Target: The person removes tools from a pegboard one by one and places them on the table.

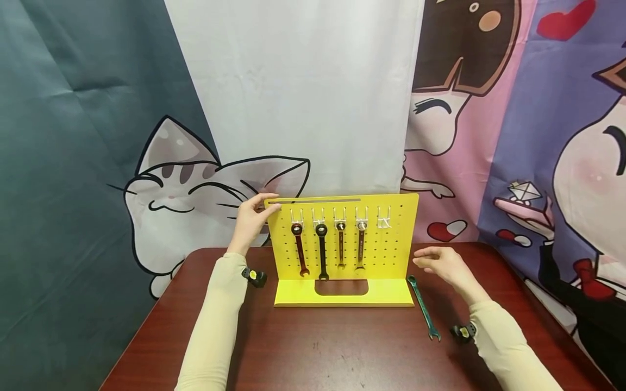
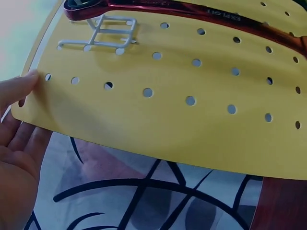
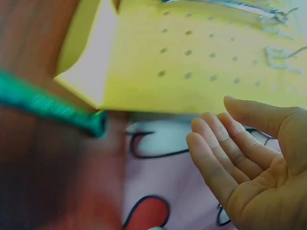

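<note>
My left hand [image 1: 251,220] grips the upper left corner of a yellow pegboard stand [image 1: 298,294]. In the left wrist view the thumb [image 2: 21,87] lies on the front face and the other fingers are behind the edge. A red wrench [image 1: 300,254], a black wrench [image 1: 322,255] and two shiny metal wrenches [image 1: 361,247] hang from white hooks in a row. The rightmost hook [image 1: 383,222] carries no wrench. My right hand [image 1: 442,265] hovers beside the board's right edge, fingers extended and palm bare. Below it a green wrench [image 1: 424,309] lies on the table.
The stand rests on a dark red-brown wooden table [image 1: 313,347], near its back edge. Behind hangs a cartoon-printed cloth [image 1: 313,98]. Each wrist wears a small black camera [image 1: 255,277]. The board's base has a rectangular cutout.
</note>
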Available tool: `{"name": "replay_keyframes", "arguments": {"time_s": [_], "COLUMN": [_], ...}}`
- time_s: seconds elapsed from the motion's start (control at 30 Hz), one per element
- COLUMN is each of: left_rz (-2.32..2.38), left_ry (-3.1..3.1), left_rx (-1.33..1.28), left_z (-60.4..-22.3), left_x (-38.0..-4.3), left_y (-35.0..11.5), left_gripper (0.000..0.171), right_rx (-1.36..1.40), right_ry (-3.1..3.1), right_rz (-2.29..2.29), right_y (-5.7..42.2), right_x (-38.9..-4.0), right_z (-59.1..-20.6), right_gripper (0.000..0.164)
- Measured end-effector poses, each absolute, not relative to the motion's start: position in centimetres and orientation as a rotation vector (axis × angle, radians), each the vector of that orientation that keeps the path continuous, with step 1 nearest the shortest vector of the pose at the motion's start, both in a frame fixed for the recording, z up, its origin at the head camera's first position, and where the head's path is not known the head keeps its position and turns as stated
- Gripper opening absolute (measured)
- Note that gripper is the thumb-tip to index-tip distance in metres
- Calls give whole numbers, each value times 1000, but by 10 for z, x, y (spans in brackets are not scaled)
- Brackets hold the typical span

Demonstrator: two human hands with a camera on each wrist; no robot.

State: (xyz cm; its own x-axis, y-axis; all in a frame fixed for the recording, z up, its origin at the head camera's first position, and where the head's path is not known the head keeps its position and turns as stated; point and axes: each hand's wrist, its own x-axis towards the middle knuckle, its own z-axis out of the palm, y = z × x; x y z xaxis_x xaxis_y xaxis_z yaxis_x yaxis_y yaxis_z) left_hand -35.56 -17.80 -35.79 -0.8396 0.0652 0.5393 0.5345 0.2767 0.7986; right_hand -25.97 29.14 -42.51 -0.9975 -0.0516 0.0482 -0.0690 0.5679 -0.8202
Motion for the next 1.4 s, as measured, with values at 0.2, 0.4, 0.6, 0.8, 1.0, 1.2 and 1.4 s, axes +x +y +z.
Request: {"name": "replay_keyframes", "arguments": {"time_s": [0.2,0.4,0.6,0.8,1.0,1.2,1.4], "left_rz": [-1575,-1570,-1537,-1515,-1537,-1581,-1608], "left_ry": [-2209,-2249,-2237,-2241,-2258,-2248,-2237], "left_rx": [-518,-490,-495,-496,-481,-486,-475], "left_z": [-354,-353,-353,-353,-353,-351,-353], "left_x": [-357,-360,-361,-361,-360,-359,-359], "left_y": [-179,-179,-180,-180,-180,-179,-178], "left_gripper": [33,31,27,28,30,32,31], "right_rx": [162,169,212,237,235,258,248], "right_ry": [-2682,-2642,-2545,-2505,-2512,-2439,-2381], "right_rz": [1514,1552,1687,1760,1755,1779,1804], "right_y": [271,250,233,218,205,190,181], "right_x": [-263,-268,-274,-278,-283,-291,-297], "right_z": [-405,-393,-392,-398,-407,-419,-436], "right_gripper": [40,41,42,43,43,38,40]}}
